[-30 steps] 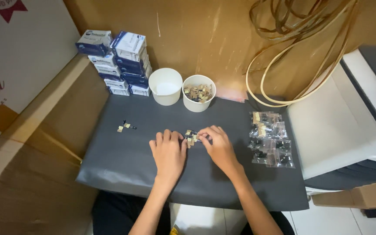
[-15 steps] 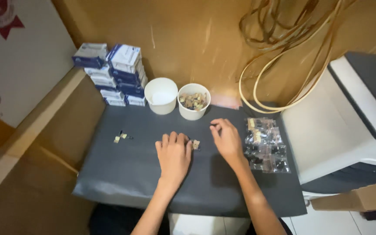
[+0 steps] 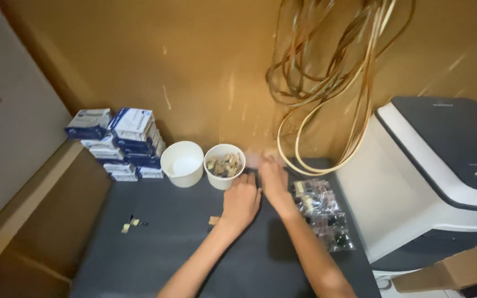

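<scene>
— What do we have nearest our hands?

— The white cup of small parts, at the far edge of the dark mat, just beside an empty white cup. Our left hand lies on the mat right below the filled cup, fingers curled loosely; whether it holds anything we cannot tell. One small tan piece lies just beside that wrist.

— And our right hand?

— The right hand reaches past the cup's right side toward the wall. It is blurred, so we cannot say if it is wide, narrow or holding a piece.

— Why are the cups there?

— We judge they sit within easy reach of both hands, filled cup closer to us. The clear bags of parts lie to the right, a few stray bits well to the left, stacked blue and white boxes behind those.

— What differs from half a second ago?

— Both hands were flat mid-mat then; now they have moved up to the cup, and our view has tilted up, showing more of the coiled cable and the printer.
</scene>
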